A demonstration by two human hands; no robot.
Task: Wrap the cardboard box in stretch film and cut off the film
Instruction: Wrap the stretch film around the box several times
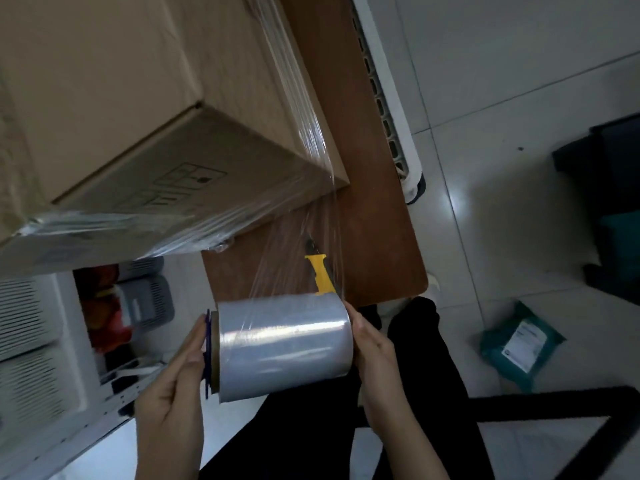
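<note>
A large cardboard box (114, 109) fills the upper left and rests on a brown table (377, 220). Bands of clear stretch film cling around its lower edge and right side. A sheet of film (311, 251) runs from the box corner down to the film roll (284, 346), which I hold level between both hands. My left hand (176, 386) presses flat on the roll's left end with its blue cap. My right hand (375, 355) presses on the right end. A yellow-handled cutter (322, 275) lies on the table behind the stretched film.
A white slatted appliance (388, 98) stands right of the table. White vented units and a shelf with red items (104, 317) sit at the lower left. A teal parcel (523, 344) lies on the tiled floor. Dark furniture (609, 202) is at the right.
</note>
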